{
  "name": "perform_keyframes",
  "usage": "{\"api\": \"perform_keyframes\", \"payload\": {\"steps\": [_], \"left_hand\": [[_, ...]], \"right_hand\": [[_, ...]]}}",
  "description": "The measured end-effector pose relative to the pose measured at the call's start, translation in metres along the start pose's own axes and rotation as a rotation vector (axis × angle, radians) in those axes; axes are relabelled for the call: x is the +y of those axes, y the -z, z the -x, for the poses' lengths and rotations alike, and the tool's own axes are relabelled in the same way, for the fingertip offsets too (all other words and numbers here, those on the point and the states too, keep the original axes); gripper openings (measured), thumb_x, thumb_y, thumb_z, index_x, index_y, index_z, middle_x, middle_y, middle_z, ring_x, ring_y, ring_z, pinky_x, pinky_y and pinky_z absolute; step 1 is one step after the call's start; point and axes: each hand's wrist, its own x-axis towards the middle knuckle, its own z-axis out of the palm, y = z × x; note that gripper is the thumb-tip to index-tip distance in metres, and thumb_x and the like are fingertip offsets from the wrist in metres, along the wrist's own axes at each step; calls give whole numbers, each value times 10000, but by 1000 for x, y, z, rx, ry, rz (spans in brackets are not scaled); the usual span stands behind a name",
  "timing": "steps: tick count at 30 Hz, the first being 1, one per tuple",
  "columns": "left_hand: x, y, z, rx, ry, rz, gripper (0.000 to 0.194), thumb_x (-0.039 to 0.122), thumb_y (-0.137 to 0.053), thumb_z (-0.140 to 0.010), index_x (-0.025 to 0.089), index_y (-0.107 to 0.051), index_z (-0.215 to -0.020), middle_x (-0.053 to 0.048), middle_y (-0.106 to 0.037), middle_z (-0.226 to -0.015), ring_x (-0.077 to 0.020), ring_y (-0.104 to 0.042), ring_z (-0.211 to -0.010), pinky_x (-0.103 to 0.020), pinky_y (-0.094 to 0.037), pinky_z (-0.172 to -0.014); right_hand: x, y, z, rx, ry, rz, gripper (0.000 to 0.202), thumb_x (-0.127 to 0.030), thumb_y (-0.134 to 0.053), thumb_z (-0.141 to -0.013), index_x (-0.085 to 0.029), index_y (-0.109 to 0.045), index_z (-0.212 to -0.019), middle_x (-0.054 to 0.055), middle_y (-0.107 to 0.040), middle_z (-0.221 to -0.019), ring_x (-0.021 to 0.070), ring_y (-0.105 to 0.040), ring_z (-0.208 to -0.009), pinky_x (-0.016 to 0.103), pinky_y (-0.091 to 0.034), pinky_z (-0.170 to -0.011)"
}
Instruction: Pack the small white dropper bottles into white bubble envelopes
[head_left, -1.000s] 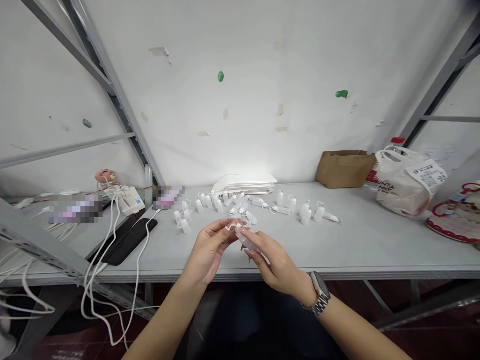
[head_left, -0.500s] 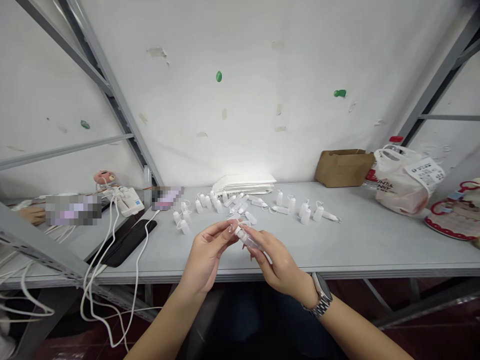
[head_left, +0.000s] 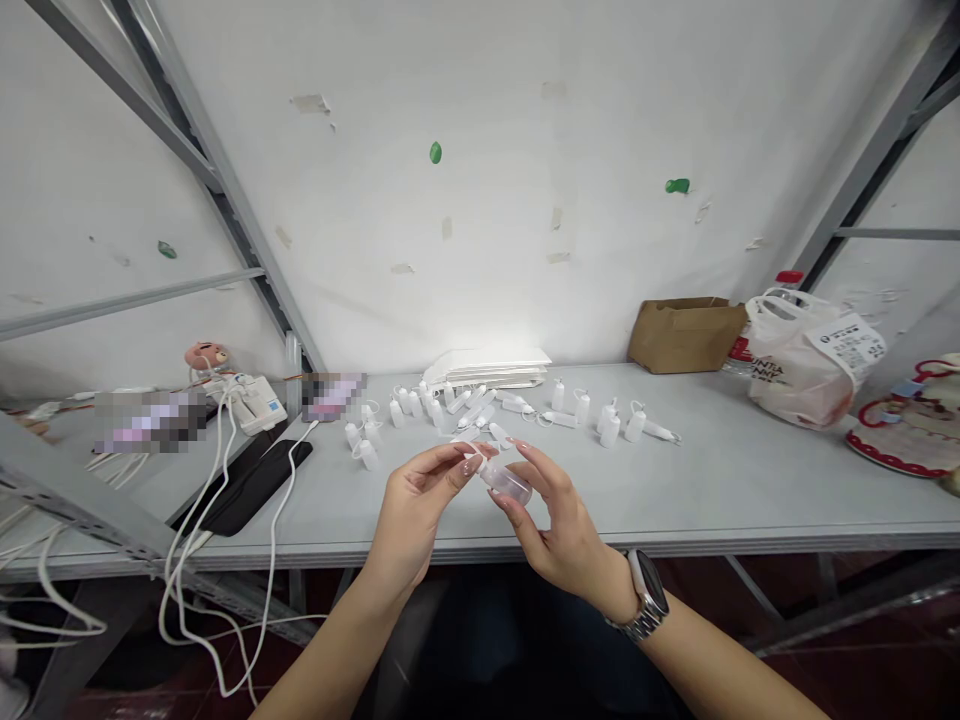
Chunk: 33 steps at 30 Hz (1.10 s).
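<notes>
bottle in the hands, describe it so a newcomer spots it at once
Find the grey table under the white wall. Near its front edge, between left hand and right hand, is a translucent bottle. It alone is held; the other bottles stand or lie farther back.

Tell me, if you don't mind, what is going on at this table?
A person's left hand holds a small translucent bottle at a tilt by its top end, while the right hand is spread at the bottle's body; how firmly it grips is unclear. Beyond the hands, similar bottles stand or lie scattered on the grey table.
</notes>
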Motion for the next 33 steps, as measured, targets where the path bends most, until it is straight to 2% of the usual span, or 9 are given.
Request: {"api": "perform_keyframes", "payload": {"steps": [5, 8, 12, 15, 20, 24, 29, 31, 33], "left_hand": [[-7, 3, -2, -40, -90, 27, 62, 265, -705, -731, 232, -721, -781, 8, -728, -853, -144, -637, -897, -219, -473, -824], [-11, 3, -3, -53, -109, 53, 54, 265, -691, -748, 241, -718, -788, 18, -725, -847, -128, -637, -874, -202, -471, -810], [-14, 1, -5, -101, -122, 97, 79, 286, -679, -759, 228, -722, -791, 4, -724, -860, -139, -623, -928, -208, -452, -853], [-16, 0, -7, -131, -115, 145, 92, 292, -688, -749, 216, -725, -785, -11, -727, -844, -152, -625, -931, -232, -441, -883], [-21, -1, -9, -41, -100, 204, 99, 282, -743, -682, 215, -720, -750, 9, -714, -767, -129, -635, -799, -216, -472, -787], [-24, -2, -9, 53, -95, 123, 119, 271, -716, -711, 192, -711, -801, -15, -726, -810, -147, -644, -820, -231, -476, -780], [-21, -2, -8, 110, -142, 57, 106, 256, -679, -744, 174, -688, -811, -47, -737, -884, -200, -660, -891, -300, -476, -832], [-19, -2, -8, 107, -140, 48, 100, 258, -675, -748, 180, -689, -809, -49, -740, -900, -209, -659, -921, -318, -468, -860], [-19, -2, -8, 86, -143, 59, 91, 256, -672, -753, 184, -691, -805, -50, -739, -930, -215, -646, -975, -333, -451, -903]], "right_hand": [[-2, 1, 0, -3, -33, -27, 607, -113, -481, -875, -247, -194, -1392, 126, -535, -1153, 199, -608, -913, 397, -528, -762], [-7, 1, 1, -14, -138, -160, 558, -135, -470, -886, -258, -222, -1371, 85, -577, -999, 186, -605, -856, 377, -528, -723], [-18, 5, -5, -60, -449, -547, 445, -240, -446, -915, -280, -265, -1320, -9, -564, -753, 112, -553, -568, 282, -508, -531], [-22, 11, -16, -131, -759, -947, 388, -344, -442, -914, -250, -318, -1269, -47, -541, -627, 78, -468, -397, 206, -398, -363], [-19, 15, -26, -252, -1000, -1367, 303, -345, -407, -926, -185, -459, -1178, -80, -456, -513, 28, -368, -325, 177, -289, -381], [-15, 7, -23, -158, -1042, -1249, 363, -406, -487, -877, -174, -452, -1154, -39, -564, -563, 80, -491, -414, 210, -375, -422], [-15, -2, -21, 47, -975, -906, 384, -388, -717, -688, -181, -533, -953, -18, -635, -692, 116, -594, -583, 298, -485, -643], [-16, -1, -22, 68, -959, -849, 335, -373, -735, -669, -176, -557, -872, -21, -632, -686, 108, -583, -568, 287, -482, -629], [-16, 2, -23, 14, -961, -869, 291, -404, -695, -712, -158, -578, -812, -22, -619, -624, 87, -546, -505, 252, -459, -563]]}}
